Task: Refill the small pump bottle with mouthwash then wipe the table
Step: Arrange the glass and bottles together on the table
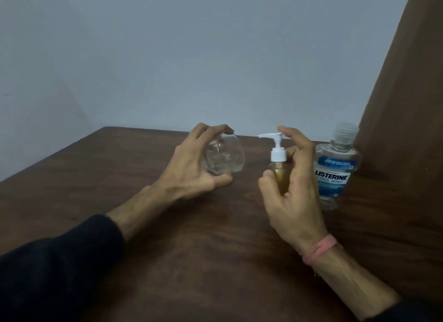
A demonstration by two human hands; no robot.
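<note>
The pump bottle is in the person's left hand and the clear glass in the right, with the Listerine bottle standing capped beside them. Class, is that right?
Not quite: the hands are swapped. The head view shows the right hand holding the pump bottle and the left hand holding the clear glass. The Listerine bottle does stand capped beside them.

Pump bottle partly behind fingers

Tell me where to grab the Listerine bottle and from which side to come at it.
Grip the Listerine bottle around its labelled body, just below the shoulder, coming from the front. It stands upright with its cap on, close to the brown panel on its right, while the right hand holding the pump bottle crowds its left. The narrow neck probably gives a weaker hold for pouring.
</note>
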